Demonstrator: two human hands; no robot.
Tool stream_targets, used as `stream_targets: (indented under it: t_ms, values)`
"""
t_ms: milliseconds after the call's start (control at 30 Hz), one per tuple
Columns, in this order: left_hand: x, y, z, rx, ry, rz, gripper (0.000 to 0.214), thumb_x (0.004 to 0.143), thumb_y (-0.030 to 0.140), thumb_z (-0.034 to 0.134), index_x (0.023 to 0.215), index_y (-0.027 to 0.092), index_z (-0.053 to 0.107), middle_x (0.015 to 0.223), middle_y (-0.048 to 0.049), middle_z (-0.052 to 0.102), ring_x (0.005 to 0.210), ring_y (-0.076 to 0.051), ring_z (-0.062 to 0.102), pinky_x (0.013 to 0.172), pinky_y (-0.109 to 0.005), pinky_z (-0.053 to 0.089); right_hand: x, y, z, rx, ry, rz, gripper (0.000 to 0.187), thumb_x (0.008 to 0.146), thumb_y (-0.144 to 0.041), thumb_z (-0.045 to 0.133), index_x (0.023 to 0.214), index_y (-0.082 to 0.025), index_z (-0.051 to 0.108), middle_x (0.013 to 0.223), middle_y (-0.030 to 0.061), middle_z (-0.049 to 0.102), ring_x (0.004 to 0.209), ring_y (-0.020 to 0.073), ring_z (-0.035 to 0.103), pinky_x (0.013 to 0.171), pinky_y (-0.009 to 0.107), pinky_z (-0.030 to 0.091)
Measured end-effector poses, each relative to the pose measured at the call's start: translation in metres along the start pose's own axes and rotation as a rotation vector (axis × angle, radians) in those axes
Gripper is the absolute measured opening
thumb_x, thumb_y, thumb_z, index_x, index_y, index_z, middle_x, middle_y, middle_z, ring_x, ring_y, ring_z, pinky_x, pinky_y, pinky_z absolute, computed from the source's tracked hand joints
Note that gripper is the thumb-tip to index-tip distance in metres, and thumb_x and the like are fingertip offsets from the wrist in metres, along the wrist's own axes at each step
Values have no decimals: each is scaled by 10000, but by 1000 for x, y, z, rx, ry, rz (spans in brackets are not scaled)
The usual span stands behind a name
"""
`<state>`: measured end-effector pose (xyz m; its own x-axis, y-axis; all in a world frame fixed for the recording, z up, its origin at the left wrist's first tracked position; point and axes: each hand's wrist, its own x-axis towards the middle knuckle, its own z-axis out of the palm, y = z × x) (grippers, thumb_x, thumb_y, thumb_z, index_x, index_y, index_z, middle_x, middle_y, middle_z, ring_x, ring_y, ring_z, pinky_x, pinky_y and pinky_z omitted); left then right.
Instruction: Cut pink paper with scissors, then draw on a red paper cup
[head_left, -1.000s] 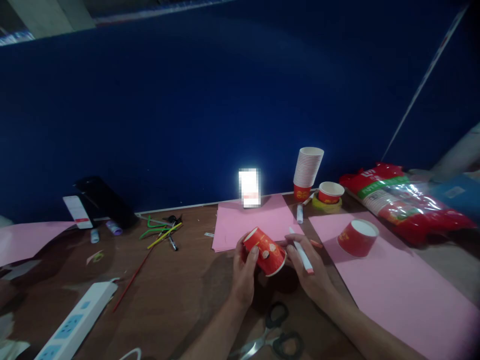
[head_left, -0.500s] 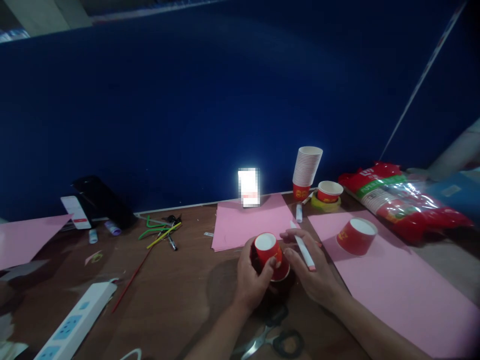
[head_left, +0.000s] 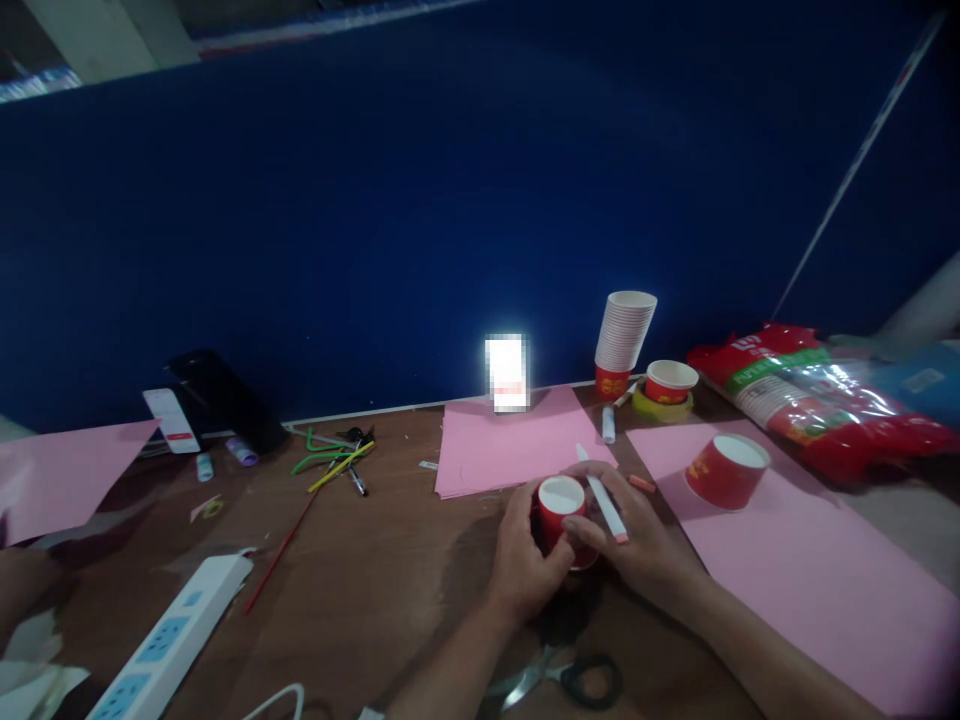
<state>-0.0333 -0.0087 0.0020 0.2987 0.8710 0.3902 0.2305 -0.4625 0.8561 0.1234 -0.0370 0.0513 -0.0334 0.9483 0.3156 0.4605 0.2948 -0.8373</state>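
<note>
In my left hand is a red paper cup, turned bottom up so its white recessed base faces me. The fingers wrap round its side, and the wide rim is low, near the brown table. My right hand carries a white marker with an orange end, lying between its fingers and slanting across the hand. That hand's thumb and fingertips also meet the cup's right side. Just below the hands lie scissors with black handles. A small orange piece, perhaps a cap, rests beside my right hand.
Pink sheets lie ahead, and another pink sheet at right bears an upturned red cup. Behind stand a cup stack, a tape roll and a red bag. A power strip and another person's hand are left.
My right hand has closed in on the cup and now touches it, still with the marker. The view has shifted slightly left. Another person's hand has appeared at the left edge.
</note>
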Motion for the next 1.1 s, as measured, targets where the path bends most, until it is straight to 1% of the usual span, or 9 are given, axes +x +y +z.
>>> stream_targets:
  t_ms: [133, 233, 333, 467, 600, 667, 933, 1033, 1100]
  values:
    - [-6, 5, 0, 104, 141, 76, 641, 723, 272, 669, 1288, 183, 379, 1224, -120, 506, 1104, -245, 506, 941, -411, 432, 2, 2, 1, 21, 103, -12, 295, 798, -284, 627, 1074, -232, 537, 1023, 48, 638, 912, 216, 617, 821, 350, 503]
    - [-11, 16, -3, 201, 292, 241, 446, 776, 211, 598, 1188, 169, 432, 1128, -117, 529, 1065, -229, 502, 919, -404, 421, 11, 6, 0, 57, 238, 55, 313, 826, -346, 602, 1103, -234, 511, 1016, 59, 626, 810, 204, 628, 698, 329, 529]
    - [-15, 24, -4, 221, 88, 404, 88, 830, 155, 504, 902, 186, 544, 839, -44, 589, 816, -159, 530, 730, -298, 427, 23, 9, 4, 23, 302, 41, 348, 767, -365, 656, 1053, -220, 520, 1044, 69, 601, 777, 199, 622, 662, 327, 529]
    - [-24, 27, 10, 296, -49, 738, 208, 848, 247, 510, 652, 182, 536, 570, 4, 527, 560, -115, 436, 534, -285, 307, 33, 3, 27, 65, 97, -41, 312, 777, -285, 636, 1058, -222, 516, 980, 44, 617, 756, 178, 618, 679, 318, 520]
    - [-33, 25, 27, 281, -63, 872, 440, 884, 456, 438, 540, 187, 497, 512, 9, 506, 498, -101, 418, 491, -307, 286, 39, -13, 59, 142, -146, -190, 362, 769, -263, 667, 1095, -226, 512, 1016, 44, 624, 851, 185, 609, 748, 319, 502]
    - [-35, 24, 31, 304, -144, 955, 436, 803, 530, 552, 532, 194, 490, 487, 28, 488, 481, -92, 430, 464, -300, 278, 45, -22, 72, 147, -215, -222, 379, 775, -262, 672, 1115, -235, 508, 983, 30, 636, 829, 177, 604, 739, 308, 492]
    - [-36, 13, 34, 292, -61, 884, 427, 800, 531, 541, 547, 187, 534, 483, 20, 483, 466, -90, 416, 465, -292, 278, 62, -25, 100, 125, -377, -294, 409, 657, -273, 780, 1016, -248, 587, 964, 8, 655, 830, 190, 601, 736, 316, 486]
    - [-34, 15, 32, 265, -76, 900, 445, 818, 533, 504, 542, 186, 541, 471, 21, 469, 458, -93, 404, 453, -281, 284, 65, -23, 88, 164, -307, -231, 447, 664, -298, 783, 1055, -245, 573, 1024, 30, 646, 895, 209, 608, 755, 335, 499]
    - [-33, 17, 28, 307, -139, 891, 420, 836, 482, 490, 543, 187, 552, 486, 14, 488, 458, -99, 410, 446, -270, 310, 67, -33, 71, 215, -182, -160, 276, 836, -322, 610, 1089, -234, 541, 1066, 63, 630, 911, 200, 615, 747, 343, 508]
